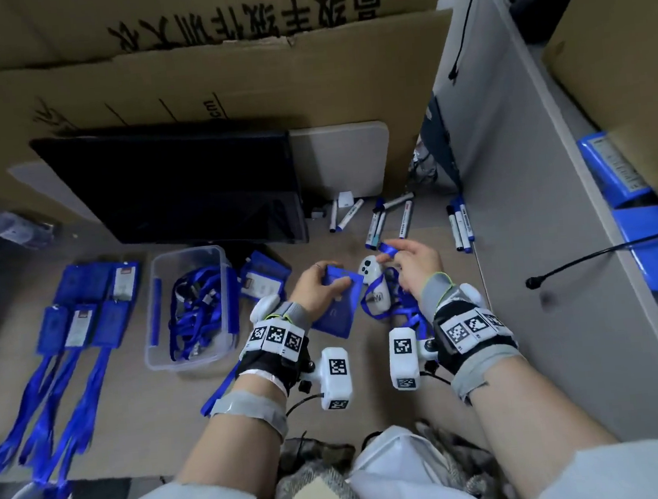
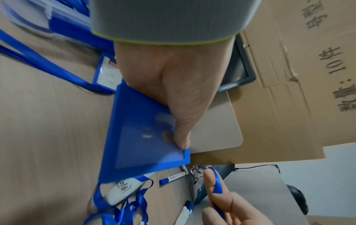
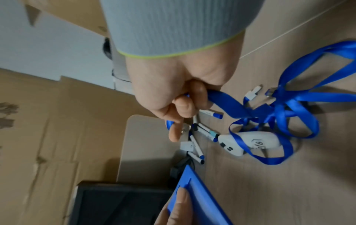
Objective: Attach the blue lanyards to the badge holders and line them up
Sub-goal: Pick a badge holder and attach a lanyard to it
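Here the left hand (image 1: 320, 286) pinches a flat, stiffish blue plastic badge holder (image 1: 338, 304) by its top edge, above the near wood-grain table (image 1: 372, 396); the right hand (image 1: 416, 265) curls round a limp, slippery blue ribbon lanyard (image 3: 277, 109), best taken near its clip. Finished badges (image 1: 82, 310) lie left; a black monitor (image 1: 178, 187) and cardboard boxes (image 1: 184, 71) stand far.

"9/6" – white remote (image 3: 250, 142)
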`<state>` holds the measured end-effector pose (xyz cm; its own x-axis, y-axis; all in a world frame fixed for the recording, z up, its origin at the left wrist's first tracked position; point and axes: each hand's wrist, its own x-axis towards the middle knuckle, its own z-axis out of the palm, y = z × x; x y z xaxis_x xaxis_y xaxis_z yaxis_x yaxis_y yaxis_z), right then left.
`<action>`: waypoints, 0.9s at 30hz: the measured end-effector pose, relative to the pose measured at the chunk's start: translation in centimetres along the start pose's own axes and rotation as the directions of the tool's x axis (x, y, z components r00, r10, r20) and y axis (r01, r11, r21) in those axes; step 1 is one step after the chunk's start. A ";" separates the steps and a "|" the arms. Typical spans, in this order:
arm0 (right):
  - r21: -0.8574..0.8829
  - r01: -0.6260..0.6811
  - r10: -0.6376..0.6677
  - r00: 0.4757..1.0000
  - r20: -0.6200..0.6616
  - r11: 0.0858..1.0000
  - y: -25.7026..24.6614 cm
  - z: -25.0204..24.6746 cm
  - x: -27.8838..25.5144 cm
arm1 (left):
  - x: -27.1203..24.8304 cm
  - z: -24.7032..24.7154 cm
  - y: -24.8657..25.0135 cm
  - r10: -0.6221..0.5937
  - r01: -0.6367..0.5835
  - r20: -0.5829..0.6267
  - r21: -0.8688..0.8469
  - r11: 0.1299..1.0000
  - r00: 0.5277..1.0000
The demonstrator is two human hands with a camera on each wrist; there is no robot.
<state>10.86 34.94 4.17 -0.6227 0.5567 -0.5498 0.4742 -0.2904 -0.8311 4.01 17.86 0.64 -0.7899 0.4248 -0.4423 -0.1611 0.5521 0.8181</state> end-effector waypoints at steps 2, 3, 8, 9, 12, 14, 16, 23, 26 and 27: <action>-0.065 -0.001 0.004 0.999 0.045 0.998 -0.1 1.2 -1.2 | -1.1 -0.9 -0.1 0.073 -0.074 0.014 0.012 0.997 0.997; -0.103 0.004 0.003 0.998 0.070 0.995 -0.1 1.6 -1.5 | -1.5 -1.3 -0.1 0.094 -0.094 0.027 -0.003 0.996 0.995; -0.281 0.094 -0.048 0.985 0.167 0.955 -0.6 6.1 -6.5 | -5.4 -5.9 -1.4 0.208 -0.213 0.160 0.012 0.977 0.965; -0.286 0.105 -0.058 0.984 0.170 0.952 -0.7 7.0 -7.3 | -6.0 -6.7 -1.8 0.210 -0.215 0.182 0.006 0.977 0.961; -0.313 0.114 -0.076 0.988 0.131 0.943 -0.8 9.1 -8.9 | -7.1 -8.3 -2.6 0.193 -0.194 0.185 -0.012 0.981 0.964; -0.327 0.144 -0.102 0.985 0.142 0.934 -0.5 11.7 -11.2 | -8.5 -11.1 -4.0 0.215 -0.216 0.174 -0.012 0.976 0.961; -0.344 0.163 -0.103 0.977 0.186 0.925 -0.5 14.1 -13.4 | -9.8 -13.4 -5.2 0.243 -0.242 0.166 -0.025 0.970 0.956; -0.306 0.310 -0.191 0.913 0.361 0.900 2.8 19.7 -17.7 | -12.9 -19.8 -8.8 0.291 -0.291 0.053 0.004 0.957 0.955; -0.371 0.327 -0.182 0.909 0.375 0.869 3.7 21.4 -18.4 | -13.7 -21.8 -10.1 0.256 -0.257 -0.042 -0.031 0.966 0.966; -0.383 0.327 -0.182 0.912 0.367 0.864 3.9 22.0 -18.7 | -14.0 -22.5 -10.4 0.254 -0.256 -0.055 -0.022 0.967 0.966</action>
<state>10.63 6.26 9.40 -0.8829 0.2752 -0.3805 0.4446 0.2294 -0.8658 3.48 -9.95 6.60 -0.8362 0.5111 -0.1989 0.0333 0.4092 0.9118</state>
